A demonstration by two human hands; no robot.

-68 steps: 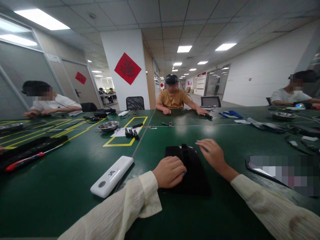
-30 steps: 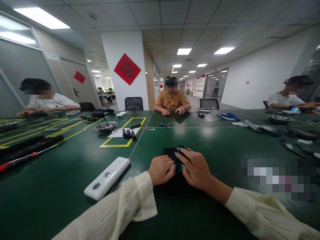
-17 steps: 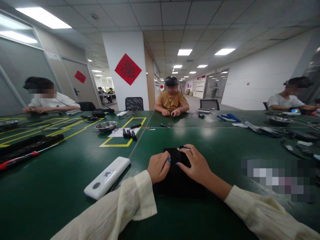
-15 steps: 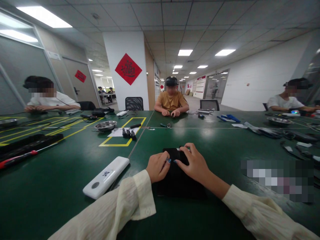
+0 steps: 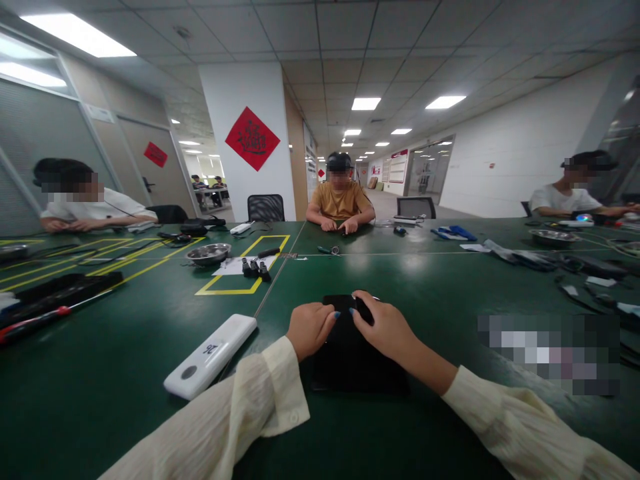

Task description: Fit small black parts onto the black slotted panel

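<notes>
The green table (image 5: 100,407) runs under both grips and out ahead of them, so the work has flat support from below; it seems best to let it carry the weight rather than lift. A flat black case (image 5: 353,360) lies on it, directly between and below the grips, its near end reaching towards the wearer. Dark on dark, its exact nature and any fastening cannot be told. The white device (image 5: 210,357) lies left of the left grip, just beside the sleeve (image 5: 283,380), so that forearm should work without sweeping outward.

The right grip (image 5: 384,328) is half curled over the far part of the case, fingers at its far edge and thumb on the near side, and looks to have hold of it. The left grip (image 5: 311,328) is curled nearly closed at the left edge, thumb laid on top; it seems to have hold there, though its fingertips are hidden. A dark rounded part (image 5: 364,311) shows between the right grip's fingers and thumb; whether it is separate from the case is unclear.

Good handling here probably means letting the left grip anchor the edge, pressing lightly through the left thumb (image 5: 336,315), while the right makes any fine adjustment.
</notes>
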